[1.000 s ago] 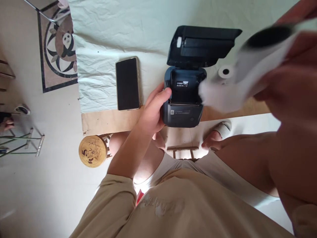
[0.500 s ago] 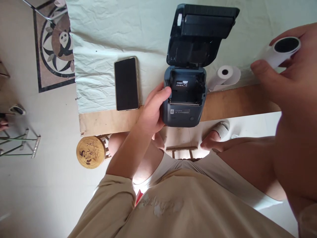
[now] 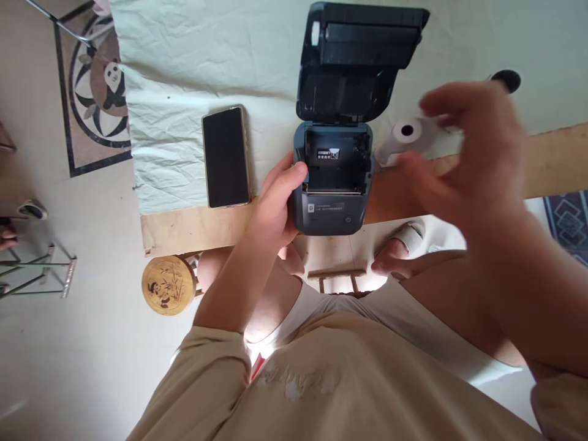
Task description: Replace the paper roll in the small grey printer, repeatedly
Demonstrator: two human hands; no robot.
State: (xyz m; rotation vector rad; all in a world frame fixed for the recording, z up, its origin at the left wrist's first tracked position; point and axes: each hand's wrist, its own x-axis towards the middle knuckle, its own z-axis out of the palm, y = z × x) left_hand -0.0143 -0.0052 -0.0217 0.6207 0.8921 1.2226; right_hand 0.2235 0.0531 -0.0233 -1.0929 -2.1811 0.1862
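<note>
Paper roll (image 3: 408,136) just behind open, blurred right hand (image 3: 468,159); left hand (image 3: 275,205) grips printer (image 3: 333,184).

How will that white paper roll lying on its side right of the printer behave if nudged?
The paper roll is a cylinder lying on its side beside the printer, so it would probably roll, perhaps toward the table edge. It looks small with a hollow core, likely light. A loose paper tail may unwind. The right hand hovers blurred over it.
</note>
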